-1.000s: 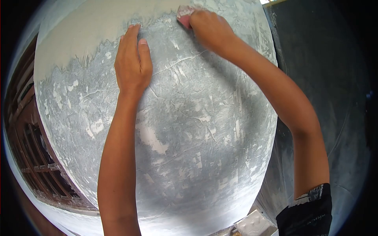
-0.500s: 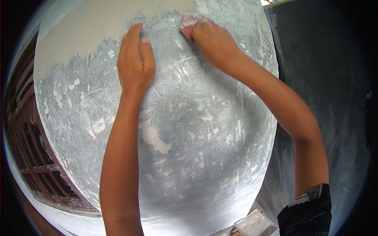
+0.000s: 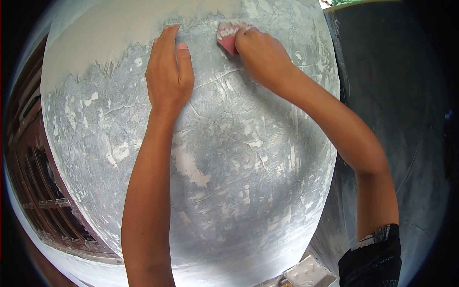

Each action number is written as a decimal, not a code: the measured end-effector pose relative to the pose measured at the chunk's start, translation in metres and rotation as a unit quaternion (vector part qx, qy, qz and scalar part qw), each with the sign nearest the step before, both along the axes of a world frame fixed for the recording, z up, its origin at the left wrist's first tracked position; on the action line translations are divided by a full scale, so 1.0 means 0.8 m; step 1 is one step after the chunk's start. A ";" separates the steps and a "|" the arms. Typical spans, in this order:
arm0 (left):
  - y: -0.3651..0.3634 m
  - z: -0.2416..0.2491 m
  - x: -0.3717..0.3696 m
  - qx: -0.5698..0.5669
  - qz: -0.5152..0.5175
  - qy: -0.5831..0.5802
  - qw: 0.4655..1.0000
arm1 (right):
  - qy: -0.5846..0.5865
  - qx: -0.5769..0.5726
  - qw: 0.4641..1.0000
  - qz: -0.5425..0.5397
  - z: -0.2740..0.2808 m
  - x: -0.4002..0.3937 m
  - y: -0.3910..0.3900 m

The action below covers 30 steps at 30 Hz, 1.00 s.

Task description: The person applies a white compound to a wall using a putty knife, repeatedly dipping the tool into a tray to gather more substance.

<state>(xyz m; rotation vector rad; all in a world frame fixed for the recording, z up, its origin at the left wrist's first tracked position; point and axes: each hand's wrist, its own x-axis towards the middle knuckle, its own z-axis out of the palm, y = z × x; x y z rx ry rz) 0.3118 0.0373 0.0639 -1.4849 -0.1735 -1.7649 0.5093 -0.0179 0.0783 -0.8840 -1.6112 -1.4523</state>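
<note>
A grey wall (image 3: 210, 129), mottled with white patches, curves across the middle of the view. Smooth beige putty (image 3: 110, 33) coats its upper left part and ends in a ragged edge. Against the wall near that edge lies my left hand (image 3: 169, 71), fingers stretched upward and thumb a little apart, holding nothing. My right hand (image 3: 263, 52) grips a pink-red putty scraper (image 3: 228, 36) smeared with white paste. The scraper is at the wall, to the right of my left hand; my fingers cover part of it.
At the bottom right is a board or tray with white putty (image 3: 311, 273) on it. A dark panel (image 3: 392, 95) stands right of the wall. Brown wooden window shutters (image 3: 48, 186) are at the left.
My left hand has shifted slightly right and up in view. My right hand and the scraper have moved only a little, staying near the top of the wall.
</note>
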 end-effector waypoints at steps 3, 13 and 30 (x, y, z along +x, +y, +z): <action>0.000 -0.002 0.000 0.002 0.000 -0.007 1.000 | 0.037 0.037 0.998 -0.017 -0.002 0.011 0.008; 0.000 0.000 0.000 0.000 0.002 0.000 1.000 | -0.053 0.089 0.995 -0.001 0.052 -0.002 0.030; -0.001 -0.002 0.001 0.000 0.005 0.002 1.000 | -0.009 0.047 0.998 -0.033 -0.014 -0.019 0.000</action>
